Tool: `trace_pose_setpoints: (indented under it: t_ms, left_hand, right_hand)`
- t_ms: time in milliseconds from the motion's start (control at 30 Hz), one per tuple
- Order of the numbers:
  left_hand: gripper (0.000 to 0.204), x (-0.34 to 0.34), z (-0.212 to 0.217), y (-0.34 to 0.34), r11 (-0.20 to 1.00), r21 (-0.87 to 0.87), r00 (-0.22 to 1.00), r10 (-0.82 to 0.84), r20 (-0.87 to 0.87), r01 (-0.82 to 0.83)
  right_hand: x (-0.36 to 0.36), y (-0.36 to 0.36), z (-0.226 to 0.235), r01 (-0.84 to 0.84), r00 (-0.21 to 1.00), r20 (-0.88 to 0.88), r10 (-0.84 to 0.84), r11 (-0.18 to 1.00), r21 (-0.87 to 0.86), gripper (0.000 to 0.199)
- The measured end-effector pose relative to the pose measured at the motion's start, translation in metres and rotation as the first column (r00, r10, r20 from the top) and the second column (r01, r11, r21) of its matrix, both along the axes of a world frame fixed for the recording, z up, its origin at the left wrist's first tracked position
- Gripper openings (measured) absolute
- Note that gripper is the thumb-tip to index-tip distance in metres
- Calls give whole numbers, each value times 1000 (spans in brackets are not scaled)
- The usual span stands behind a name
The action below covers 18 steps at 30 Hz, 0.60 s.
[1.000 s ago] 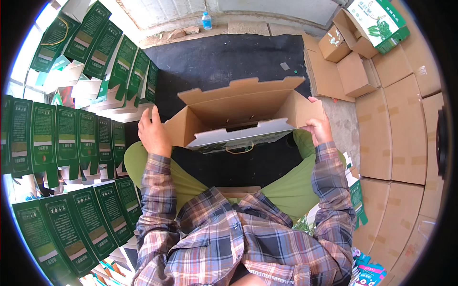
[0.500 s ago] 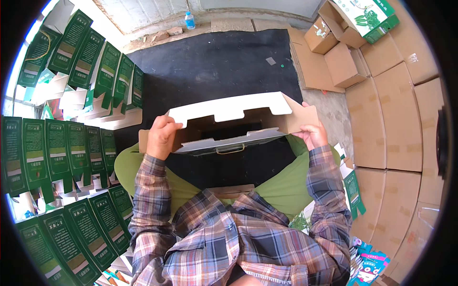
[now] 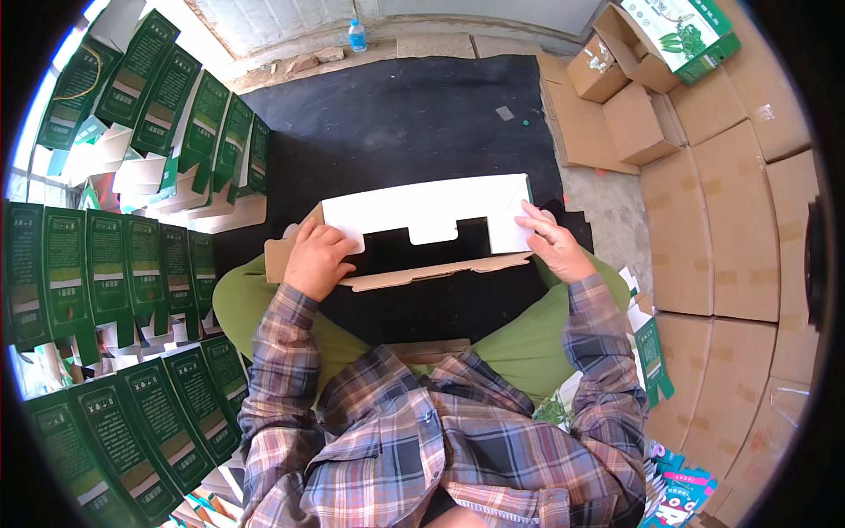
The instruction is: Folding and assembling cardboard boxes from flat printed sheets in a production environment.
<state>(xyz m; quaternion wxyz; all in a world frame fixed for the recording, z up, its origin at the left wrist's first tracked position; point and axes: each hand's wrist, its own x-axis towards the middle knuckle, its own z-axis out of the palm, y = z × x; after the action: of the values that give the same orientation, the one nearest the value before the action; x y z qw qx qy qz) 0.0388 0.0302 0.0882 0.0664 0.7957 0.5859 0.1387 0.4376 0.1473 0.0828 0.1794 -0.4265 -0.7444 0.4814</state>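
A cardboard box (image 3: 378, 202) stands between my bent knees, its opening facing up toward me. Its far flap is white inside with notches cut along the edge, and it leans over the opening. The near flap (image 3: 440, 271) shows plain brown card. At the left end, my left hand (image 3: 319, 260) is closed around the box corner, fingertips on the white flap. My right hand (image 3: 559, 248) rests at the right end with its fingers stretched out against the white flap. A brown side flap (image 3: 275, 260) sticks out beside my left hand.
Rows of green open boxes (image 3: 106, 273) stand on my left. Stacked brown cartons (image 3: 735, 229) line the right, with open cartons (image 3: 638, 123) and a white-green box (image 3: 682, 40) at the far right. A black mat (image 3: 387, 114) covers the floor; a water bottle (image 3: 356, 37) stands beyond it.
The white far flap has folded down toward me over the opening. The near flap has tilted and shows its brown side. My right hand has moved from the side flap onto the white flap.
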Motion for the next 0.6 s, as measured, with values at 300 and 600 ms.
trace_pose_setpoints:
  t_ms: [300, 600]
  left_hand:
    - [42, 6, 21, -60, 670, 473, 805, 344, 484, -571]
    - [62, 23, -22, -36, 973, 79, 924, 180, 336, -219]
  right_hand:
    - [-5, -10, 0, 5, 995, 104, -11, 998, 57, 66]
    - [-16, -10, -8, 64, 993, 95, -73, 994, 94, 47]
